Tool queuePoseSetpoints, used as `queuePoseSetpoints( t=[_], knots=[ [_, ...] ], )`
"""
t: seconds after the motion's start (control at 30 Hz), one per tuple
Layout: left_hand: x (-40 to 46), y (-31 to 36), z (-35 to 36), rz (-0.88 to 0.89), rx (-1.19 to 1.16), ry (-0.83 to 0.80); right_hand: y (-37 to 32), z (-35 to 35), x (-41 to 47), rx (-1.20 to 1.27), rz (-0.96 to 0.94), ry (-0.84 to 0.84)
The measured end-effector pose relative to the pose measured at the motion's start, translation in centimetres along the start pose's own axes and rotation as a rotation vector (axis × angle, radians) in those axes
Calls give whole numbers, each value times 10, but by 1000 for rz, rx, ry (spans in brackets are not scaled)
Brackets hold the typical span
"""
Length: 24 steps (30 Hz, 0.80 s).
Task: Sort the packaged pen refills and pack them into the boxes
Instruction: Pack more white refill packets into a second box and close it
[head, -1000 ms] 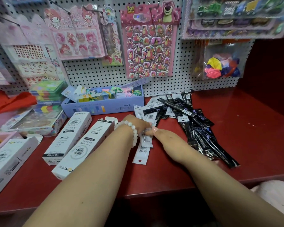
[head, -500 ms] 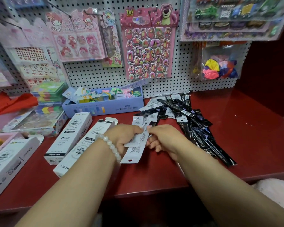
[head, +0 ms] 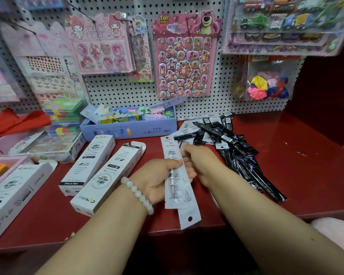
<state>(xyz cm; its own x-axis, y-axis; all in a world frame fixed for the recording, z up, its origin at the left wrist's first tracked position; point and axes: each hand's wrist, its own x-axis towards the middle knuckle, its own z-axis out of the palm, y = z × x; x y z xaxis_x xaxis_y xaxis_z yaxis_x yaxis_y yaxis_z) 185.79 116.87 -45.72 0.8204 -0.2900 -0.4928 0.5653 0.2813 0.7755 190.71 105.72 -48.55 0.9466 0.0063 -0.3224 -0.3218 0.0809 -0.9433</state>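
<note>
A dark red shelf [head: 286, 175] spans the frame below a pegboard. Right of centre lies a heap of black refill packets [head: 244, 155], with white refill packets [head: 189, 128] at its upper left edge. Left of centre lie two white boxes [head: 91, 163] side by side, a third white box [head: 14, 195] at lower left. Behind them stands an open lilac box [head: 127, 130]; at far left, a flat clear-lidded box [head: 48, 145] and red cloth [head: 18, 122].

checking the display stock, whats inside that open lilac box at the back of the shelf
The lilac box holds a row of small colourful packs, green, pink, blue and yellow, sticking above its rim. Its front wall covers their lower parts, so what they are and how many cannot be seen.
</note>
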Motion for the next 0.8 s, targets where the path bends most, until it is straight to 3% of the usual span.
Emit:
queuePoseSetpoints(
  t=[0.13,0.27,0.37,0.53,0.8],
  knots=[
    [3,9,-10,59,-28,107,-8,-31,23,-749,-322,314],
    [9,19,-23,125,-120,158,-36,-48,51,-909,-471,378],
    [13,20,-29,133,-138,180,-63,-46,78,-1115,-498,265],
    [25,20,-33,127,-127,215,-75,-31,106,-1456,-394,-117],
    [38,16,-41,155,-136,272,-35,-57,82,-1342,-638,-216]
  ],
)
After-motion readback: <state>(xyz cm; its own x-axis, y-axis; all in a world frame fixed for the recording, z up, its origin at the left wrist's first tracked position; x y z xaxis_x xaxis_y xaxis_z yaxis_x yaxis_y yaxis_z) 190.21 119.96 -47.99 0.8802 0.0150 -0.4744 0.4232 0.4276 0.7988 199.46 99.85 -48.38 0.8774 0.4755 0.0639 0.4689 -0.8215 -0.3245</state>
